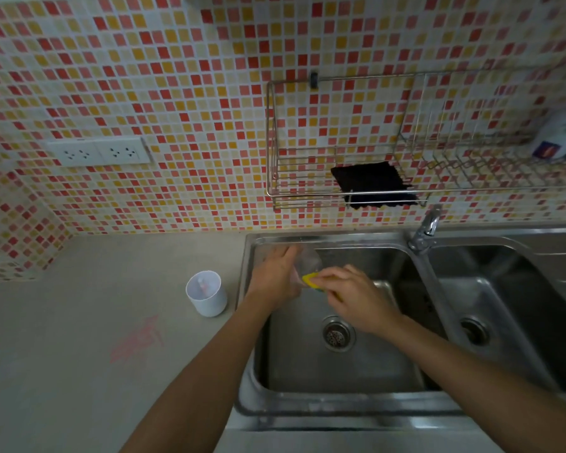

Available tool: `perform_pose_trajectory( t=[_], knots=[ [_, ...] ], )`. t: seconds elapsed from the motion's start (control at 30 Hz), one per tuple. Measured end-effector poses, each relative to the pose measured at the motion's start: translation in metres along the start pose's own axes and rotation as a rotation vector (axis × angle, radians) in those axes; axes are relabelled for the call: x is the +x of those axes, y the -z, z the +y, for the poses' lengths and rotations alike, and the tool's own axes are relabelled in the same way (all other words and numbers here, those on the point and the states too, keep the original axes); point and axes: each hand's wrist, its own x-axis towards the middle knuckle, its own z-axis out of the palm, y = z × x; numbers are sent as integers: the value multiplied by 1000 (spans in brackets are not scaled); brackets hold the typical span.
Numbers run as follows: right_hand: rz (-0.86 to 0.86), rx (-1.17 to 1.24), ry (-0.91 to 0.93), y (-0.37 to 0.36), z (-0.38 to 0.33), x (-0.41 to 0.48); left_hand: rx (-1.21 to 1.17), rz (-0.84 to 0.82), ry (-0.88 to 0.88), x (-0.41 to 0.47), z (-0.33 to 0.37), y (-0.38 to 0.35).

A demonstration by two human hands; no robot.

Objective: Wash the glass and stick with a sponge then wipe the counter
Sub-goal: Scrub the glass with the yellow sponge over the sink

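Over the left basin of the steel sink [307,400], my left hand [275,276] grips a clear glass [309,259] that lies tilted, mouth toward the right. My right hand [353,295] pinches a yellow sponge [311,278] with a green underside and presses it against the glass at its mouth. A white cup [208,294] stands on the counter just left of the sink, with a small pinkish stick-like item inside it. A pink smear [138,340] marks the grey counter [79,354] in front of the cup.
The faucet [425,230] rises between the two basins, spout turned back right. A wire rack [356,178] on the tiled wall holds a black cloth [373,184] and a white and blue packet [562,135]. A double socket [98,152] sits on the wall at left.
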Motion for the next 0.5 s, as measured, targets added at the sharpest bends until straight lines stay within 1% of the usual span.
perform_pose_trajectory(
  t=[0.1, 0.17, 0.23, 0.33, 0.37, 0.4, 0.47, 0.5],
  knots=[
    [-28, -188, 104, 14, 20, 3, -9, -21, -41, 1, 12, -8],
    [-22, -302, 128, 21, 34, 5, -19, -37, -63, 5, 19, -13],
    [-4, -256, 79, 24, 34, -1, -23, -41, -52, 11, 24, -15],
    [-93, 97, -74, 19, 24, -18, -25, -59, -37, 12, 34, -19],
    [-123, 161, -64, 17, 28, -21, -23, -63, -33, 12, 37, -20],
    [-141, 152, -29, 17, 36, -22, -30, -66, -28, 11, 40, -22],
    [-166, 85, -22, 27, 55, -17, -71, -68, -17, 13, 47, -25],
    [-152, -2, 34, 31, 65, -14, -88, -71, -14, 14, 51, -26]
  ],
)
